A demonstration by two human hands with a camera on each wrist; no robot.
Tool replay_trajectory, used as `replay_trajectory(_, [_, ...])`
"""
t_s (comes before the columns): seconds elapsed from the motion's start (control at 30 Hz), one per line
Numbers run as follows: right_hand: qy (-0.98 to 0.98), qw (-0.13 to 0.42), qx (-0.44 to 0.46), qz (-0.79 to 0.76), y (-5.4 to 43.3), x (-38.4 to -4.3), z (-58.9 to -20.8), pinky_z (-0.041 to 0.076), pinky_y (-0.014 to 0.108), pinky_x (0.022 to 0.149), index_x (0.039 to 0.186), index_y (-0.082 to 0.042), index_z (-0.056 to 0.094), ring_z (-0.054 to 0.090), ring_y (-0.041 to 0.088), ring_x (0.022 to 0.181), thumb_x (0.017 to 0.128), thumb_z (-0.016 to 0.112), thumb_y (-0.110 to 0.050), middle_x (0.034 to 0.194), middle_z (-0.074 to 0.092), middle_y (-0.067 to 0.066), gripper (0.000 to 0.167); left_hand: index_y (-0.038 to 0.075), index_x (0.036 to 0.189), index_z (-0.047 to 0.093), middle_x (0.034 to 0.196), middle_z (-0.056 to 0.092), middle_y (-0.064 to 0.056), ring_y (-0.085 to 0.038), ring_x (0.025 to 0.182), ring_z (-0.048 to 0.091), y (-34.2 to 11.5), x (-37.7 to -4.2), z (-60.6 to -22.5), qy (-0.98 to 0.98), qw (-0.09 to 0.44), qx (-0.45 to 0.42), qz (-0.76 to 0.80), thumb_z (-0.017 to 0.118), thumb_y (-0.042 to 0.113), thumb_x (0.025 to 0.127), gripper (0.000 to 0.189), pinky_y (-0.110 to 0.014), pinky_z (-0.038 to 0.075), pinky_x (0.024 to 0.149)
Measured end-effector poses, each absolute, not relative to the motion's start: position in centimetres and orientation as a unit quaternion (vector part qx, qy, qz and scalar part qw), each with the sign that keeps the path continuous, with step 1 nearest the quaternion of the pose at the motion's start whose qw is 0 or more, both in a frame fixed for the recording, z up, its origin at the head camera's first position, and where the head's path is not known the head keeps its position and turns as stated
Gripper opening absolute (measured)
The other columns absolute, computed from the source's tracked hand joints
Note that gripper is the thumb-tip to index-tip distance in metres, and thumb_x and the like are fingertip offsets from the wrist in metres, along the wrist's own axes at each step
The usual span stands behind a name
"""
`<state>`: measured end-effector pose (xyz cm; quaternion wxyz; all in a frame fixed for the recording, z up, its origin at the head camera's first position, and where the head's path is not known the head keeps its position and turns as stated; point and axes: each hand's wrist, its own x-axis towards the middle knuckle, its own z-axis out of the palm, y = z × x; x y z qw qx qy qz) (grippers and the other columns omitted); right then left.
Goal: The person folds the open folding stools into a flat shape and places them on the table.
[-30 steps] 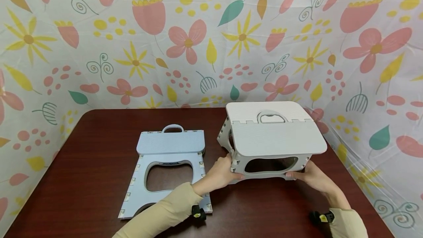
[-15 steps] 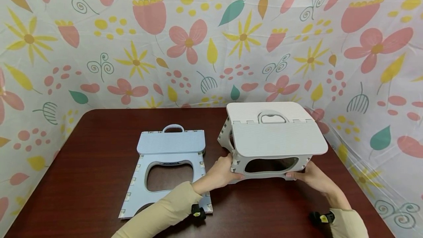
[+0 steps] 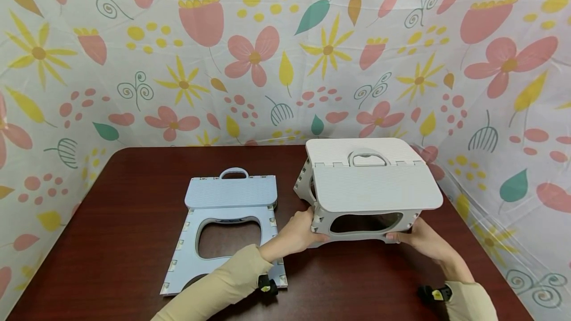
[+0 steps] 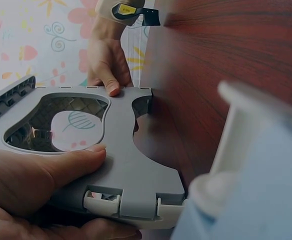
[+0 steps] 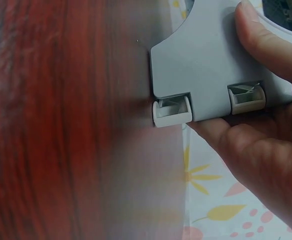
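Observation:
A white folding step stool [image 3: 370, 187] stands unfolded at the right of the table, its small carry handle [image 3: 368, 157] lying at the middle of the top. My left hand [image 3: 296, 232] grips the stool's near left leg corner, thumb on the front panel, as the left wrist view also shows. At the near right corner my right hand [image 3: 424, 239] holds the other leg, its thumb [image 5: 266, 45] on the front panel and its fingers behind the hinged edge. To the left a light blue folding stool [image 3: 229, 197] lies folded flat, partly covered by my left sleeve.
Dark red-brown wooden table [image 3: 111, 222] under both stools. A flower-printed cloth [image 3: 285, 63] hangs behind the table and along its sides. The blue stool lies close beside my left forearm, and its edge [image 4: 246, 175] looms near in the left wrist view.

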<state>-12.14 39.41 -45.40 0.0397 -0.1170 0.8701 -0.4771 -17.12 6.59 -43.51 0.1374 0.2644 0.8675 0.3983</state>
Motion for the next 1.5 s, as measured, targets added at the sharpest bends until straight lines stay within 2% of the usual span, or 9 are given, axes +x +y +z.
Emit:
replay_trajectory(0.17, [0.866, 0.042, -0.121, -0.483, 39.35, -12.10, -45.40, 0.048, 0.023, 0.065, 0.122, 0.015, 0.045, 0.060, 0.002, 0.075, 0.086, 0.068, 0.000, 0.091, 0.067, -0.012, 0.044, 0.000, 0.117, 0.055, 0.103, 0.069, -0.014, -0.022, 0.091, 0.069, 6.57, -17.13, -43.47, 0.870, 0.136, 0.267, 0.391, 0.082, 0.025, 0.078, 0.055, -0.026, 0.053, 0.071])
replay_trajectory(0.47, [0.857, 0.044, -0.136, -0.494, 39.23, -12.09, -45.32, 0.049, 0.025, 0.064, 0.120, 0.016, 0.045, 0.061, 0.003, 0.076, 0.086, 0.068, 0.002, 0.093, 0.067, -0.012, 0.043, 0.000, 0.121, 0.055, 0.106, 0.070, -0.014, -0.023, 0.094, 0.069, 6.47, -17.17, -43.49, 0.867, 0.141, 0.273, 0.393, 0.081, 0.024, 0.079, 0.055, -0.026, 0.053, 0.073])
replay_trajectory(0.8, [0.867, 0.049, -0.113, -0.482, 39.24, -12.04, -45.09, 0.048, 0.024, 0.065, 0.126, 0.012, 0.042, 0.061, 0.004, 0.077, 0.087, 0.069, -0.002, 0.096, 0.067, -0.011, 0.050, 0.002, 0.117, 0.057, 0.102, 0.070, -0.012, -0.020, 0.090, 0.069, 6.40, -17.45, -43.65, 0.864, 0.130, 0.287, 0.392, 0.082, 0.022, 0.078, 0.050, -0.024, 0.052, 0.070])
replay_trajectory(1.03, [0.866, 0.061, -0.098, -0.487, 39.17, -11.90, -45.12, 0.050, 0.026, 0.067, 0.128, 0.010, 0.040, 0.063, 0.006, 0.078, 0.088, 0.069, -0.006, 0.098, 0.067, -0.005, 0.052, 0.003, 0.124, 0.055, 0.109, 0.070, -0.013, -0.022, 0.094, 0.069, 6.30, -17.37, -43.64, 0.859, 0.146, 0.284, 0.399, 0.080, 0.022, 0.080, 0.054, -0.024, 0.053, 0.072])
replay_trajectory(1.17, [0.863, 0.064, -0.101, -0.491, 39.16, -11.83, -45.06, 0.050, 0.027, 0.066, 0.129, 0.010, 0.040, 0.064, 0.006, 0.078, 0.089, 0.068, -0.006, 0.097, 0.067, -0.008, 0.051, 0.003, 0.125, 0.055, 0.108, 0.070, -0.012, -0.022, 0.094, 0.069, 6.30, -17.40, -43.65, 0.860, 0.145, 0.285, 0.397, 0.080, 0.022, 0.080, 0.055, -0.024, 0.053, 0.072])
replay_trajectory(1.37, [0.865, 0.058, -0.102, -0.487, 39.15, -11.80, -45.01, 0.049, 0.026, 0.067, 0.130, 0.007, 0.040, 0.063, 0.005, 0.080, 0.088, 0.068, -0.005, 0.100, 0.066, -0.005, 0.052, 0.003, 0.125, 0.054, 0.107, 0.070, -0.012, -0.021, 0.093, 0.069, 6.26, -17.40, -43.70, 0.861, 0.145, 0.287, 0.395, 0.080, 0.023, 0.080, 0.055, -0.024, 0.053, 0.071])
replay_trajectory(1.5, [0.864, 0.064, -0.094, -0.490, 39.14, -11.77, -45.03, 0.050, 0.025, 0.068, 0.130, -0.002, 0.043, 0.063, 0.005, 0.080, 0.088, 0.069, -0.006, 0.102, 0.067, -0.001, 0.050, 0.004, 0.127, 0.053, 0.107, 0.070, -0.012, -0.021, 0.091, 0.069, 6.23, -17.35, -43.69, 0.858, 0.152, 0.282, 0.400, 0.080, 0.023, 0.080, 0.057, -0.024, 0.052, 0.070])
